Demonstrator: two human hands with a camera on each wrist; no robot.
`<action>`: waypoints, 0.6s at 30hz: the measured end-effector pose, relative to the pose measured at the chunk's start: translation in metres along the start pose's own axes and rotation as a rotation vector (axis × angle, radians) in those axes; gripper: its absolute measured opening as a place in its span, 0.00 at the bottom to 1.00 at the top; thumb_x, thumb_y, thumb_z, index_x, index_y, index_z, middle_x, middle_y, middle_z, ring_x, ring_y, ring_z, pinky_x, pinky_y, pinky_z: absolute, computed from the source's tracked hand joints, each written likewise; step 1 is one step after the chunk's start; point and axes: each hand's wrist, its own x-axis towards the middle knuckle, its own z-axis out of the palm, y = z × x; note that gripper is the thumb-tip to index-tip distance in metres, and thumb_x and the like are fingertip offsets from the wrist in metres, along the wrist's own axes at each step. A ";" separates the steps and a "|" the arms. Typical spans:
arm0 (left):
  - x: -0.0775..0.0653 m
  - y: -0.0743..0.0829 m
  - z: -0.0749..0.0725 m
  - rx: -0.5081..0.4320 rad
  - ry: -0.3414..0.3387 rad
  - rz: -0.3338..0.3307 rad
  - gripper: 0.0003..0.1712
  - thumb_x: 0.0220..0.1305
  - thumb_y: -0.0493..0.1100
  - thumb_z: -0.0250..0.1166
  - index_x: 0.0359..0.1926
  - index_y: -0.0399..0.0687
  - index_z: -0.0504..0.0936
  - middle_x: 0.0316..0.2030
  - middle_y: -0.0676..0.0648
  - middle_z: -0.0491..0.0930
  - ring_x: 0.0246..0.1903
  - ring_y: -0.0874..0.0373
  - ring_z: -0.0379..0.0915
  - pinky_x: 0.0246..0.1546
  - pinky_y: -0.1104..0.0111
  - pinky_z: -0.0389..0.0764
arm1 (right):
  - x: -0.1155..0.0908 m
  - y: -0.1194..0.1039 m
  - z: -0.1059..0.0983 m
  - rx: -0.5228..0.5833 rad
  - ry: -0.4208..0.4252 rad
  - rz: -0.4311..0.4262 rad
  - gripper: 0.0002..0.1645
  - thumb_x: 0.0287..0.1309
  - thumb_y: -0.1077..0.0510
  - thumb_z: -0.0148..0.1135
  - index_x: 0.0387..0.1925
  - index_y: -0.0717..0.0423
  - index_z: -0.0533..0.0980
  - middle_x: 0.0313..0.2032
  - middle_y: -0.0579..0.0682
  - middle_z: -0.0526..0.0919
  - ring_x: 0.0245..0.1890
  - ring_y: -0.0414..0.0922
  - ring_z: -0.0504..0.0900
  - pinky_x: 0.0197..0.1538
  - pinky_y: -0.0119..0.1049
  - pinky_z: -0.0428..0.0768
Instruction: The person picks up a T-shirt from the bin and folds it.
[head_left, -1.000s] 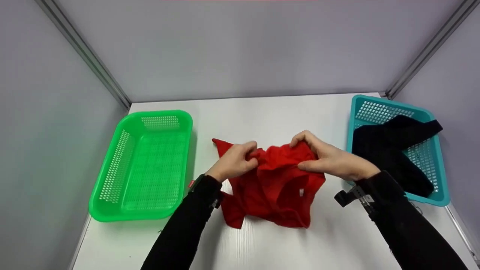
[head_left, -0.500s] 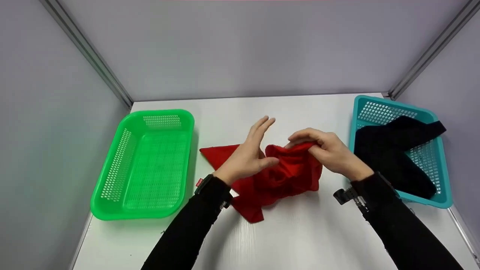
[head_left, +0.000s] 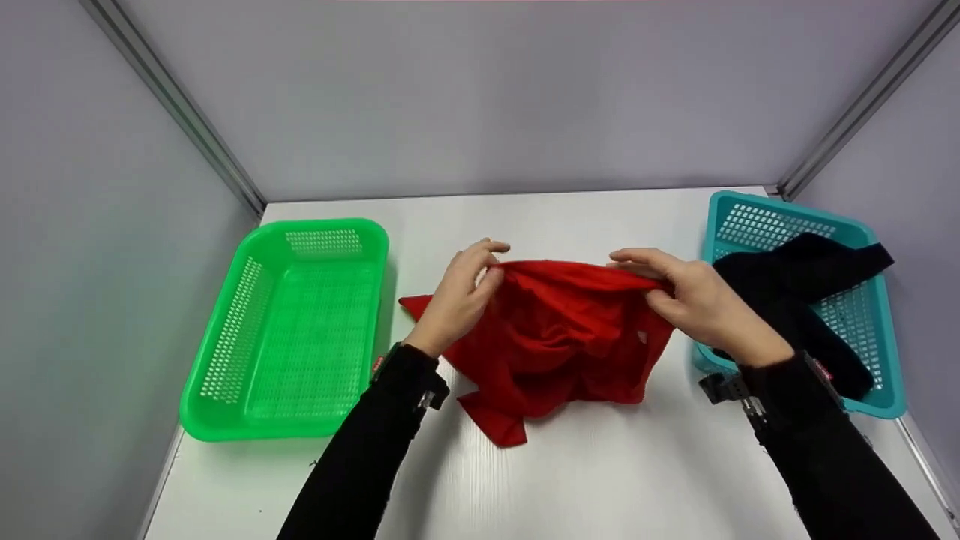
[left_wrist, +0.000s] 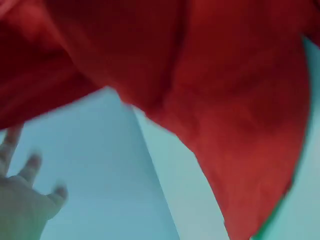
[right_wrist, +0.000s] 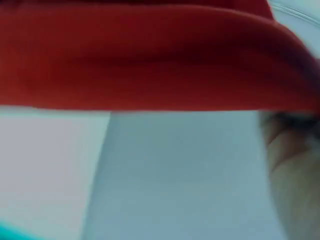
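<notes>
A red garment (head_left: pixel 555 352) is partly lifted from the white tabletop, its upper edge stretched between both hands. My left hand (head_left: pixel 455 300) pinches that edge at its left end, thumb against the cloth. At the right end my right hand (head_left: pixel 701 304) grips it, the fingers partly behind the cloth. Two narrow ends stick out at the left, and a small white patch shows near the right side. Red cloth fills the top of both wrist views. A blurred hand with spread fingers stands lower left in the left wrist view.
A green basket (head_left: pixel 191 375) with nothing in it stands on the table (head_left: pixel 570 487) at the left. At the right, beneath my right forearm, a teal basket (head_left: pixel 889 367) holds a black garment (head_left: pixel 795 277). Grey-white walls enclose the back and sides.
My left hand let go of the cloth, spread its fingers, then took the upper edge farther left. My right hand moved right. The bunched edge is now pulled out wide.
</notes>
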 end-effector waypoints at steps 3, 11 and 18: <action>0.001 0.006 -0.007 -0.092 0.123 0.026 0.09 0.81 0.40 0.54 0.42 0.41 0.74 0.34 0.45 0.79 0.37 0.55 0.75 0.46 0.64 0.74 | 0.003 0.005 0.004 -0.260 0.084 0.059 0.24 0.61 0.75 0.54 0.56 0.61 0.81 0.45 0.60 0.89 0.30 0.47 0.78 0.31 0.35 0.75; 0.005 0.028 -0.028 -0.066 -0.153 0.022 0.15 0.69 0.45 0.71 0.47 0.43 0.77 0.30 0.49 0.81 0.30 0.60 0.73 0.36 0.68 0.75 | 0.008 0.018 0.004 -0.161 0.459 0.279 0.16 0.70 0.68 0.41 0.45 0.63 0.77 0.40 0.60 0.85 0.35 0.49 0.77 0.38 0.34 0.71; 0.005 0.013 -0.056 0.334 -0.305 -0.200 0.10 0.61 0.30 0.62 0.38 0.44 0.88 0.31 0.47 0.86 0.32 0.52 0.78 0.35 0.59 0.79 | 0.002 0.025 -0.008 -0.059 0.425 0.314 0.11 0.73 0.61 0.51 0.51 0.59 0.76 0.47 0.56 0.83 0.42 0.44 0.75 0.46 0.31 0.69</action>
